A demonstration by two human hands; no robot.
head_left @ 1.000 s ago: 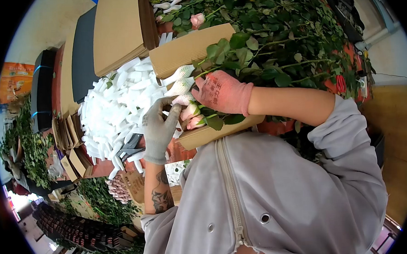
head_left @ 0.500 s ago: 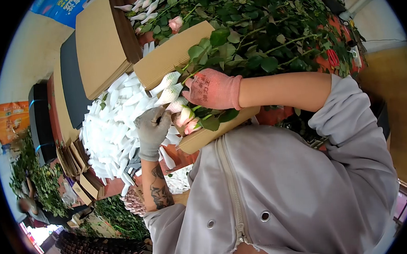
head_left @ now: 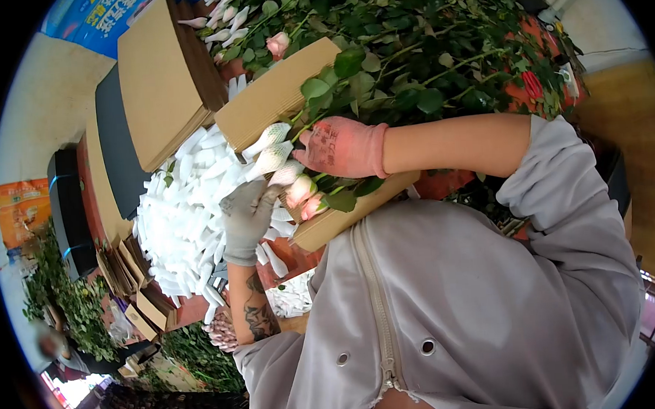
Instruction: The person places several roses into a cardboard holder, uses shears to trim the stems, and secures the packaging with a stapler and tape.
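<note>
My right hand (head_left: 341,147), in a pink glove, is closed round green rose stems (head_left: 301,126). By its fingertips lie white-netted rosebuds (head_left: 272,160) and bare pale pink roses (head_left: 300,191), heads pointing left. My left hand (head_left: 248,220), in a grey glove, is just left of the bare roses. Its fingers are bent and pressed together, and whatever is between them is hidden. Corrugated cardboard (head_left: 277,96) lies beyond the roses, and another cardboard strip (head_left: 357,212) lies on the near side, against my jacket.
A heap of white foam net sleeves (head_left: 184,227) spreads left of my hands. Cardboard sheets (head_left: 162,80) stand behind it. Leafy rose stems (head_left: 423,51) cover the table's far side, with one pink rose (head_left: 278,44) and red-handled scissors (head_left: 532,84). Another person (head_left: 53,345) is at far left.
My left hand has shifted slightly and its fingers have straightened a little beside the roses. My right hand keeps its hold on the stems. The view has tilted slightly.
</note>
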